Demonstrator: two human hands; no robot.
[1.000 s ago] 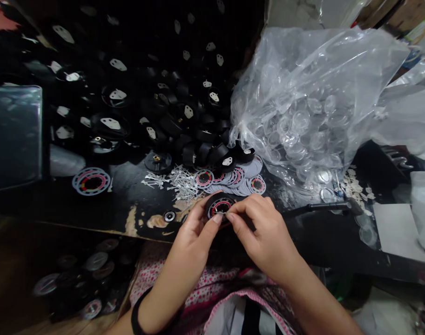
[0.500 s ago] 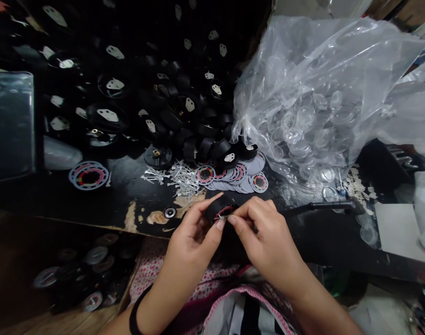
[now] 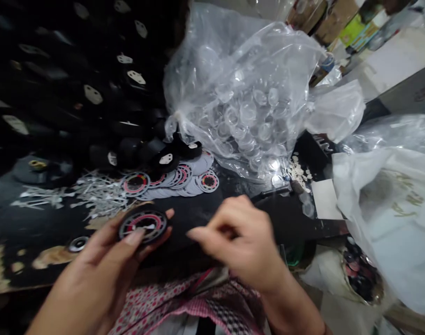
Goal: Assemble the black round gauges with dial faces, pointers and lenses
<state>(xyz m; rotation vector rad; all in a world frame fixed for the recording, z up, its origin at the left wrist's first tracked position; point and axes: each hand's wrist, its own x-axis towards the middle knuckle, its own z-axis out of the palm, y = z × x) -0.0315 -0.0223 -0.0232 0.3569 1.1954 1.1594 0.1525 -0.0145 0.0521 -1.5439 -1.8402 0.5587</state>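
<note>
A round black gauge point(image 3: 144, 225) with a red and grey dial sits in my left hand point(image 3: 105, 260), whose thumb presses on a white pointer at the dial's face. My right hand point(image 3: 243, 237) is off to the right of the gauge, not touching it, with curled fingers and blurred by motion; whether anything is between its fingertips is too small to tell. Beyond the gauge lie a heap of white pointers point(image 3: 98, 190) and overlapping printed dials point(image 3: 179, 179). A small black ring-shaped part point(image 3: 78, 244) rests left of the gauge.
Black housings point(image 3: 128, 153) are piled at the back left. A clear plastic bag point(image 3: 247, 60) of transparent round covers stands behind the dials. To the right are a dark-handled tool point(image 3: 273, 191), small pale pieces point(image 3: 299, 173), a white card point(image 3: 326, 199) and a white bag point(image 3: 394, 204).
The view has turned rightward. My right hand has come away from the gauge and moved apart to the right. The gauge in my left hand now shows its dial more fully.
</note>
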